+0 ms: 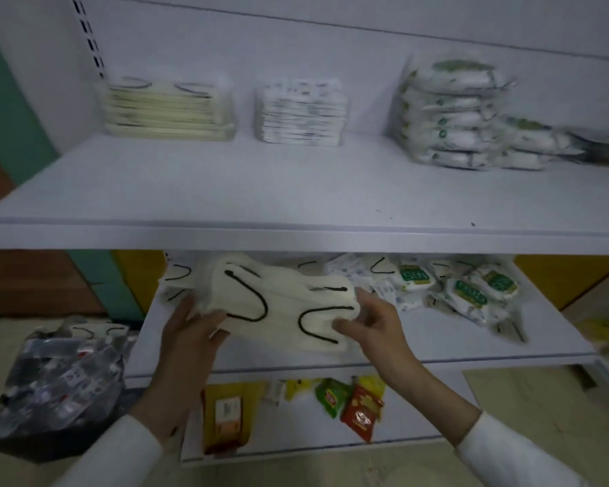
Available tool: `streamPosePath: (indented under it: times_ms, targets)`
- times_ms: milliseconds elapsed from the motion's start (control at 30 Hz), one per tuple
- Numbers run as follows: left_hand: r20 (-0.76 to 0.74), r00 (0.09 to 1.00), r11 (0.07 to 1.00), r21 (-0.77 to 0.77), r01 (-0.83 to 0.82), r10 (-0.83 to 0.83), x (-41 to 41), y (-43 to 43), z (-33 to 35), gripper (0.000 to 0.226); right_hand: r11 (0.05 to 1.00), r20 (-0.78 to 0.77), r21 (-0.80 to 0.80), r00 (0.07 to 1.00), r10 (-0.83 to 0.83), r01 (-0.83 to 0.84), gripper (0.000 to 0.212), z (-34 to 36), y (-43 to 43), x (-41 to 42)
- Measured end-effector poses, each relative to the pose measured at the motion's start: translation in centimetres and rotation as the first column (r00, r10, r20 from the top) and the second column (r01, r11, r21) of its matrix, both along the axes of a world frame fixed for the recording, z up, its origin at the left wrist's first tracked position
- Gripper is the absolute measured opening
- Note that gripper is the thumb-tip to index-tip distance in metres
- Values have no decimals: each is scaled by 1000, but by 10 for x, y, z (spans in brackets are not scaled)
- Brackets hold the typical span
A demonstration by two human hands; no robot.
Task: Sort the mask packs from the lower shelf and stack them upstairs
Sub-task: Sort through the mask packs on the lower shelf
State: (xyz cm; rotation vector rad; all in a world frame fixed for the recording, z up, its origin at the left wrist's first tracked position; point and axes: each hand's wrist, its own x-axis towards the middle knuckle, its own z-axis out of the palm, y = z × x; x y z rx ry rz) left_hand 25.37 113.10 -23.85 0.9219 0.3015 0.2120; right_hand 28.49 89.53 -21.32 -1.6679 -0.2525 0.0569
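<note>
Three stacks stand at the back of the upper shelf (296, 191): a cream mask stack (169, 110) with black loops on the left, a white printed stack (301, 112) in the middle, and a taller pile of white-and-green packs (450, 114) on the right; the print on all of them is too blurred to read. On the lower shelf (436, 342) loose packs with green labels (470, 293) lie jumbled at the right, mixed with small white printed packs and cream masks; the green labels carry pale lettering, but it cannot be made out. Below, the bottom shelf (278, 444) holds a yellow-orange packet (225, 416), a green packet (331, 395) and a red packet (363, 409); their labels are also illegible. A black bag (57, 377) of small packets sits on the floor to the left.

Both hands hold one bundle of cream mask packs (285, 304) with black ear loops, in front of the lower shelf and just under the front edge of the upper shelf; the bundle lies tilted, its left end higher. The left hand (190, 332) grips the left end, fingers curled onto the near face; the right hand (370, 325) pinches the right end, thumb on the near face and fingers behind it; both forearms come up from the bottom of the view in white sleeves.
</note>
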Motion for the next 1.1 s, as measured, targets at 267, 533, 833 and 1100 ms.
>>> streamPosePath:
  times_ms: [267, 533, 833, 1100]
  targets:
    - [217, 972, 704, 704, -89, -94, 22, 7, 137, 34, 997, 308, -38, 950, -48, 63, 43, 124, -22, 34]
    - [200, 980, 642, 751, -152, -2, 87, -15, 145, 19, 993, 232, -85, 971, -64, 86, 41, 136, -19, 97]
    - [186, 983, 612, 776, -153, 11, 102, 0, 141, 14, 979, 199, -126, 971, -135, 162, 35, 132, -43, 125]
    - [162, 986, 419, 893, -167, 47, 113, 6, 148, 15, 981, 152, -76, 974, -167, 180, 14, 130, -46, 146]
